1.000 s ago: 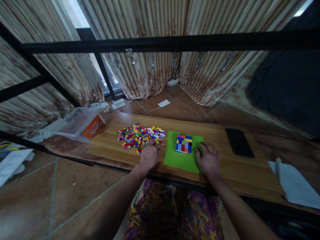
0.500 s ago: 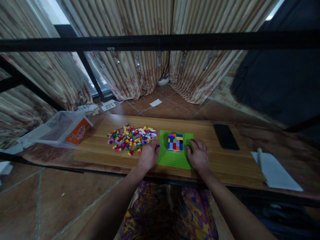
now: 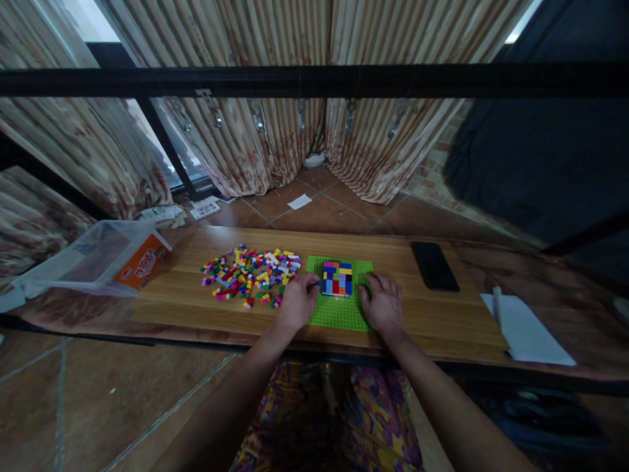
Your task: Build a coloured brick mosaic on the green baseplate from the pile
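A green studded baseplate (image 3: 339, 316) lies on the wooden board, with a block of many-coloured toy bricks (image 3: 337, 280) built on it. My left hand (image 3: 299, 301) is at the plate's left edge, thumb and forefinger pinched on a small blue brick (image 3: 317, 283) close to the left side of the built block. My right hand (image 3: 382, 303) rests over the plate's right edge, fingers apart and slightly bent, with nothing visible in it. Left of my left hand spreads a loose pile of coloured bricks (image 3: 255, 275), partly hidden by that hand.
A clear plastic box (image 3: 98, 255) with an orange label stands at the left end of the wooden board (image 3: 196, 314). To the right lie a black phone (image 3: 435, 266) and a white paper (image 3: 533, 334) with a pen-like stick on it. A dark rail (image 3: 314, 82) crosses behind.
My left hand has moved right with the blue brick, from the plate's edge toward the built block. My right hand stays by the plate's right edge. The whole view has shifted slightly.
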The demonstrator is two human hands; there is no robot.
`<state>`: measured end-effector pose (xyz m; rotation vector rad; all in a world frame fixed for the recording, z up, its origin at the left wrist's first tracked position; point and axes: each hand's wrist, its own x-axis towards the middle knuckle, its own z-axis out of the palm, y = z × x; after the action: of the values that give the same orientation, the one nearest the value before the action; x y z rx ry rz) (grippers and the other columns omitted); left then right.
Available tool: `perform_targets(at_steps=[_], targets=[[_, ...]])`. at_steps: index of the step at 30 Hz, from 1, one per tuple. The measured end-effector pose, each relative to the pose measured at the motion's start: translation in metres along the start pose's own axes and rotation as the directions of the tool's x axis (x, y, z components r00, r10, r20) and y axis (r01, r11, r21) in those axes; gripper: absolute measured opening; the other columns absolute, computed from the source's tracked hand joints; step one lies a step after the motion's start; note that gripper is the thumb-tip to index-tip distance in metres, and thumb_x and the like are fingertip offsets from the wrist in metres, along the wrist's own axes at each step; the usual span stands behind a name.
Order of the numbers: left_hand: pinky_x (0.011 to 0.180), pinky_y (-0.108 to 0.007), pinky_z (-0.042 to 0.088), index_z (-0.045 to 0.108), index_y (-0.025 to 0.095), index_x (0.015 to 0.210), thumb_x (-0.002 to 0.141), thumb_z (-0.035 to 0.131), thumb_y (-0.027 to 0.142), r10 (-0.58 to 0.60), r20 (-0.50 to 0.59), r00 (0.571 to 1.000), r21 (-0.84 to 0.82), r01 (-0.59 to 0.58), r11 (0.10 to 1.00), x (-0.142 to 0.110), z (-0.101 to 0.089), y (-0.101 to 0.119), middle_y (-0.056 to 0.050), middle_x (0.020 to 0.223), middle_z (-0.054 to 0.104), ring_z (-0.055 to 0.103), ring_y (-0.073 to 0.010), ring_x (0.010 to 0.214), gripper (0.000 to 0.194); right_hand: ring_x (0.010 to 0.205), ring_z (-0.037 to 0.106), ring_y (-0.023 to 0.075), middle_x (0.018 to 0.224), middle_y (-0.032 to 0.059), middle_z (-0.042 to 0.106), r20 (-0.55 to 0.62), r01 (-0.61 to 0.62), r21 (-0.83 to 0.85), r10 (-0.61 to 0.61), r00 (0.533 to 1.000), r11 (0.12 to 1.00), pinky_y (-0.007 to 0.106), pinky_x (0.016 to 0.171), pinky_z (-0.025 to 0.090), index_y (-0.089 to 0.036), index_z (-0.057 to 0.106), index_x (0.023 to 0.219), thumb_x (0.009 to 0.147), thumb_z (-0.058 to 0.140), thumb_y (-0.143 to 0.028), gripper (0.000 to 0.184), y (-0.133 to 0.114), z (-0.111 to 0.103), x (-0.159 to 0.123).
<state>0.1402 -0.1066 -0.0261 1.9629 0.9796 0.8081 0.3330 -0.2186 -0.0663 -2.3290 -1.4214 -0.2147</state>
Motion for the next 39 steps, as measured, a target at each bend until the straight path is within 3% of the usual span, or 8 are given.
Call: perform_targets(at_steps=[10, 25, 34, 39], targets=[[0.078, -0.028, 0.055, 0.067, 0.018, 0.087, 0.078, 0.060, 0.010, -0.042, -0.002, 0.999, -0.033, 0.042, 0.999, 0.001, 0.007, -0.004, -0.003, 0.086, 0.072, 0.068, -0.0139, 0.080, 0.015, 0.116, 0.050, 0.0299, 0.128, 0.0136, 0.060, -0.006, -0.001, -0.001, 0.001, 1.000, 1.000, 0.046, 0.103, 0.035, -0.017, 0.062, 0.124, 0.095, 0.044, -0.037, 0.039, 0.000, -0.001, 0.000], [0.085, -0.027, 0.052, 0.069, 0.020, 0.090, 0.081, 0.054, 0.006, 0.136, 0.107, 0.985, 0.125, -0.149, 0.981, 0.002, 0.012, 0.031, -0.003, 0.091, 0.069, 0.065, -0.0133, 0.083, 0.022, 0.118, 0.049, 0.0291, 0.129, 0.0135, 0.059, 0.009, -0.020, 0.017, 0.020, 1.000, 1.000, 0.045, 0.103, 0.034, -0.017, 0.062, 0.125, 0.095, 0.045, -0.037, 0.039, -0.003, -0.002, 0.001], [0.087, -0.027, 0.053, 0.068, 0.022, 0.093, 0.081, 0.054, 0.006, 0.132, 0.103, 0.986, 0.150, -0.146, 0.978, 0.004, 0.015, 0.027, -0.002, 0.095, 0.071, 0.067, -0.0147, 0.090, 0.024, 0.117, 0.049, 0.0302, 0.128, 0.0144, 0.059, -0.017, 0.000, 0.044, 0.000, 1.000, 0.999, 0.048, 0.102, 0.034, -0.018, 0.062, 0.124, 0.094, 0.044, -0.036, 0.039, -0.002, -0.001, 0.000], [0.086, -0.029, 0.053, 0.067, 0.021, 0.097, 0.081, 0.055, 0.009, 0.111, 0.081, 0.990, 0.169, -0.124, 0.978, 0.002, 0.007, 0.018, -0.003, 0.098, 0.071, 0.067, -0.0157, 0.089, 0.024, 0.115, 0.050, 0.0292, 0.126, 0.0135, 0.060, -0.018, 0.002, 0.029, -0.001, 1.000, 1.000, 0.046, 0.100, 0.035, -0.018, 0.062, 0.123, 0.094, 0.044, -0.037, 0.039, -0.001, -0.001, 0.000]])
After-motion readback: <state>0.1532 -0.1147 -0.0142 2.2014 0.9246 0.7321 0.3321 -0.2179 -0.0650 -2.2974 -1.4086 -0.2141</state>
